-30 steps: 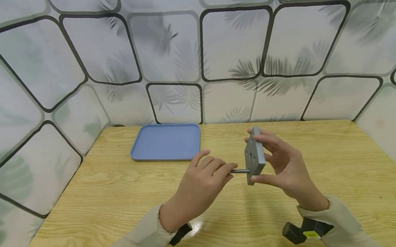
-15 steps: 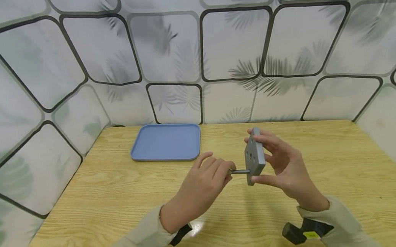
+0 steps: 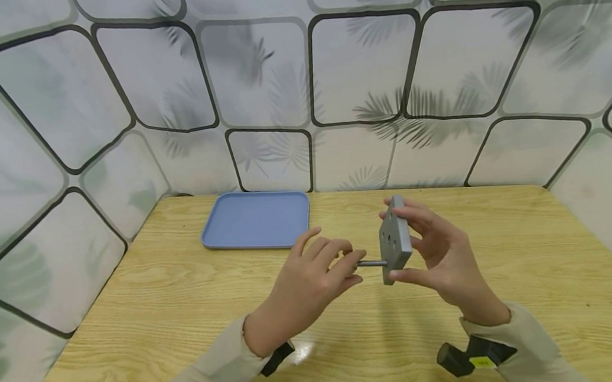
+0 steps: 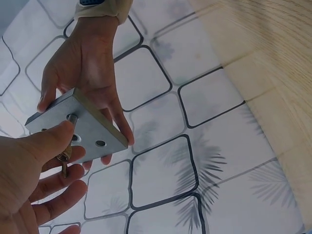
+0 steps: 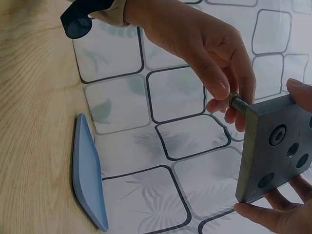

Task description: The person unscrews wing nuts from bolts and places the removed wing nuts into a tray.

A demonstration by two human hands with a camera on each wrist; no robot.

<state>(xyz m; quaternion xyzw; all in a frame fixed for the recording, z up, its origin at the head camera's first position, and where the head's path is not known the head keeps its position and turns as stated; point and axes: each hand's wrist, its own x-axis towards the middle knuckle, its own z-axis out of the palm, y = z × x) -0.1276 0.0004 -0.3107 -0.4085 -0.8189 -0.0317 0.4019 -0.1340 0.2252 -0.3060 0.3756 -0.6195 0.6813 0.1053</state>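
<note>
My right hand (image 3: 449,258) holds a thick grey metal plate (image 3: 395,241) by its edges, thumb below and fingers above, upright over the table. A bolt (image 3: 372,263) goes through one of its several holes; the socket head (image 5: 278,134) shows on the face in the right wrist view. The bolt's threaded shank (image 5: 240,104) sticks out toward my left hand (image 3: 312,279). There my left thumb and fingertips pinch a brass-coloured wing nut (image 4: 63,157) at the shank's end, partly hidden by the thumb. The other left fingers are loosely spread.
A shallow blue tray (image 3: 257,221) lies on the wooden table (image 3: 186,306) at the back left, beyond my left hand. A patterned wall covering (image 3: 361,69) stands behind the table's far edge. Each wrist wears a dark camera mount (image 3: 472,357).
The left fingers rolled inward round the wing nut half a second ago and have now spread out again, thumb and fingertips still at it. The plate and right hand have barely moved.
</note>
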